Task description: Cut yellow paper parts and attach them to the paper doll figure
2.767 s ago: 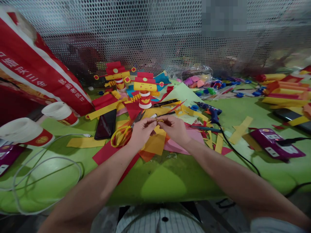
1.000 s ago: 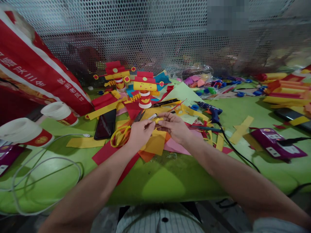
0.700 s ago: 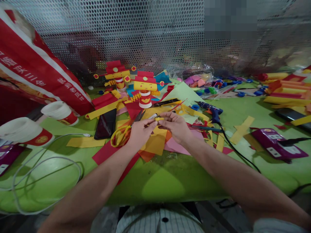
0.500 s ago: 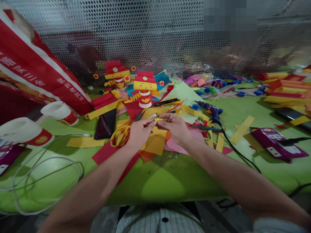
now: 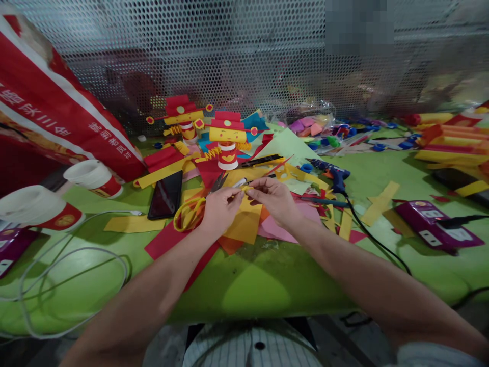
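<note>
Between the fingertips of my left hand [image 5: 222, 208] and my right hand [image 5: 275, 201] is a small piece of yellow paper [image 5: 246, 189], pinched from both sides. Its shape is mostly covered by my fingers. Just behind them lies a white marker [image 5: 240, 182]. Yellow-handled scissors [image 5: 190, 214] rest against the left side of my left hand, blades pointing away. Under my hands spreads a heap of coloured paper, with an orange sheet [image 5: 244, 223] and a pink sheet [image 5: 280, 230]. A paper-cup figure [image 5: 228, 137] with a red hat and folded yellow arms stands beyond.
A second figure [image 5: 187, 122] stands behind left. To the left are a phone [image 5: 165, 196], paper cups [image 5: 93, 178], a white cable [image 5: 72, 252] and a red bag [image 5: 64, 97]. On the right are a glue gun [image 5: 332, 173] and a purple power strip [image 5: 439, 227].
My hands stay almost in place. The fingers have shifted slightly around the yellow paper, and less of it shows now.
</note>
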